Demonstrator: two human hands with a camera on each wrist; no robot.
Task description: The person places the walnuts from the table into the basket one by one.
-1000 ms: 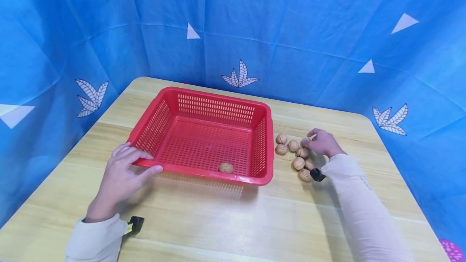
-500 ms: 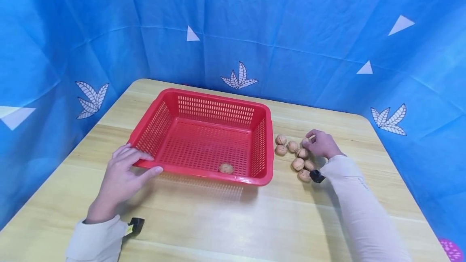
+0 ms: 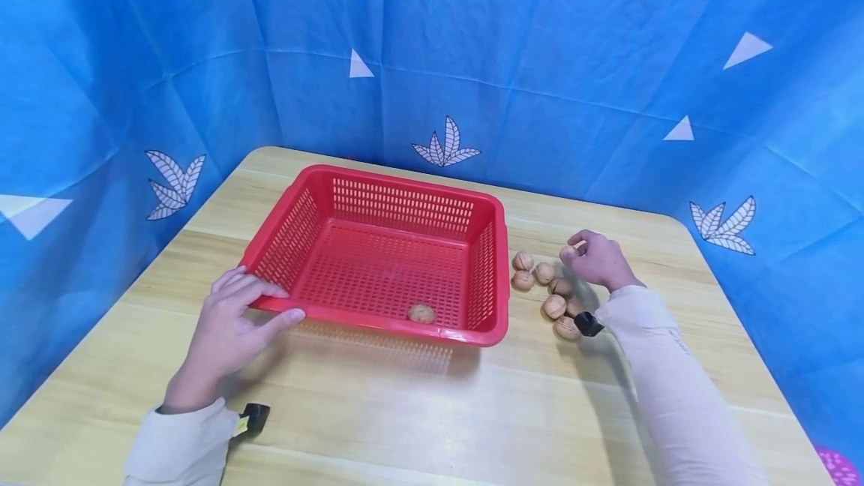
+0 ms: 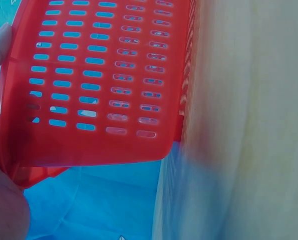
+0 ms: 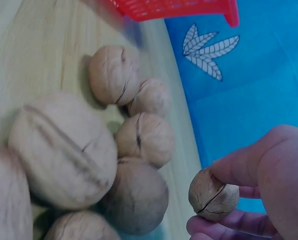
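Note:
A red plastic basket (image 3: pixel 385 327) with slotted walls stands on the table, and one walnut (image 3: pixel 421 313) lies inside it near the front wall. My left hand (image 3: pixel 226 328) grips the basket's front left corner, fingers over the rim and thumb along the outside. To the right of the basket, my right hand (image 3: pixel 601 259) pinches a walnut (image 5: pixel 213 196) between thumb and fingers, above the table. Several more walnuts (image 3: pixel 554 307) lie loosely grouped between that hand and the basket; the right wrist view shows them up close.
The wooden table (image 3: pixel 378 411) has rounded far corners. A blue cloth (image 3: pixel 540 58) printed with leaves and white triangles hangs behind and around it. Small black cameras (image 3: pixel 589 324) sit at both wrists. A pink patch (image 3: pixel 838 465) shows at the lower right.
My right hand has closed on a walnut at the back of the group and raised it slightly. The left hand and the basket have stayed in place.

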